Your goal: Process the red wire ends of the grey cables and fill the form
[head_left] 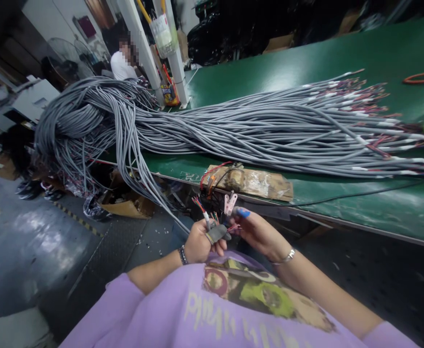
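Observation:
My left hand (pixel 199 241) grips the end of a grey cable (pixel 150 191), whose stripped coloured wires (pixel 201 205) fan out above my fist. A grey cover sits on that thumb. My right hand (pixel 257 231), with a blue-taped fingertip, pinches some of the thin red wires close to a small pink clip (pixel 229 202). Both hands are held in front of my chest, just below the edge of the green table (pixel 378 208).
A big bundle of grey cables (pixel 255 130) lies across the green table and droops over its left end. A brown taped block (pixel 251 181) with wires sits at the table edge. A person in white (pixel 123 63) sits far back left. Cardboard scraps lie below.

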